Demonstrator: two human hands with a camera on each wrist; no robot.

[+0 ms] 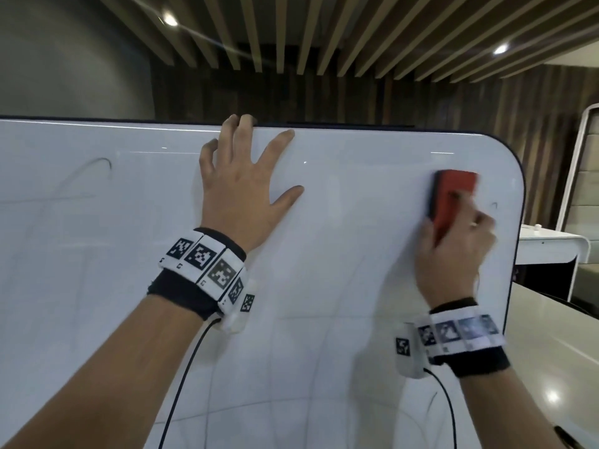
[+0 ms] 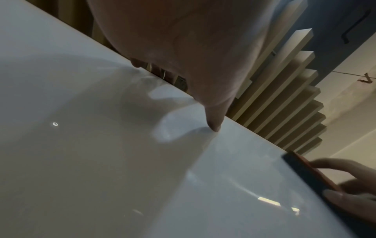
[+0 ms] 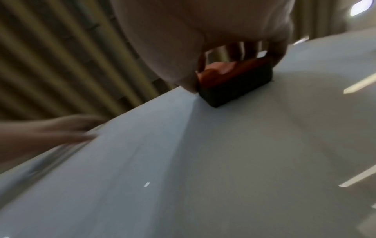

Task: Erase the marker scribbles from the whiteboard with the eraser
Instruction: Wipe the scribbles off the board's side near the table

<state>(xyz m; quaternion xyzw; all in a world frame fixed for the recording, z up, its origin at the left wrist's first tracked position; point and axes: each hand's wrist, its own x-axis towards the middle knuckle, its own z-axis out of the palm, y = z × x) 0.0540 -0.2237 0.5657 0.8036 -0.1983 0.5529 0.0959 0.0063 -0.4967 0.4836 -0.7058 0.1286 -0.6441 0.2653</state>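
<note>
A large whiteboard (image 1: pixel 324 270) with rounded corners fills the head view. My right hand (image 1: pixel 460 251) grips a red eraser (image 1: pixel 453 196) with a black felt pad and presses it flat on the board near the upper right corner. The eraser (image 3: pixel 236 82) is blurred in the right wrist view. My left hand (image 1: pixel 240 189) lies flat with spread fingers on the board at its top edge, two fingertips over the rim. A curved dark marker stroke (image 1: pixel 103 162) shows at the upper left, and a tiny mark (image 1: pixel 494 205) sits right of the eraser. Faint smears cross the board's left side.
A white table (image 1: pixel 551 247) stands behind the board at the right, with a pale floor (image 1: pixel 551 367) below it. Wooden slats (image 1: pixel 324 34) line the ceiling and back wall. Cables hang from both wrist bands.
</note>
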